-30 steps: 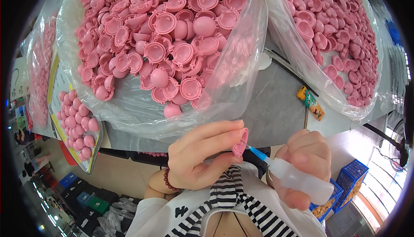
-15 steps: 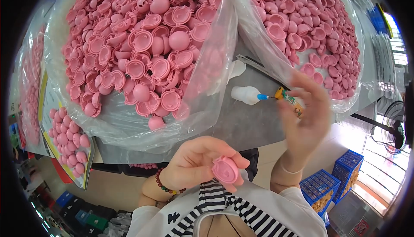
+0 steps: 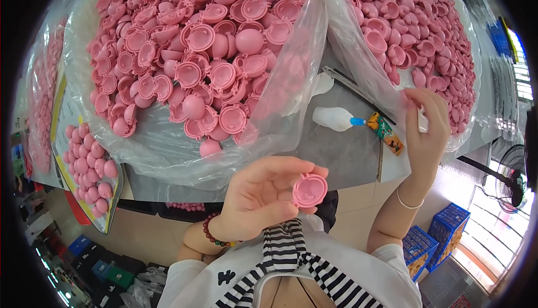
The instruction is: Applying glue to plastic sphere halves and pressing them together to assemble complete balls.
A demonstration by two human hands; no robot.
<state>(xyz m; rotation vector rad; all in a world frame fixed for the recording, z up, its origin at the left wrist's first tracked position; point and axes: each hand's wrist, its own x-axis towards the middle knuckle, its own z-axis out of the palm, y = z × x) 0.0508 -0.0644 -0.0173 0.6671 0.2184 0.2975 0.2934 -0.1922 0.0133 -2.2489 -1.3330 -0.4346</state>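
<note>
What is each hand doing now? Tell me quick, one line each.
Left hand: closed on a pink plastic cup piece, held in its fingertips.
Right hand: raised at the right plastic bag, pinching something small and pale; cannot tell what.

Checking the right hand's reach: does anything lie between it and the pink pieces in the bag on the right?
Yes. The clear plastic bag wall hangs between the right hand and the pink dome-shaped plastic pieces; the fingers touch its outside, pinching something small and white.

The right hand (image 3: 424, 131) has let go of the white bottle (image 3: 334, 118) and reached the right bag (image 3: 392, 92).
</note>
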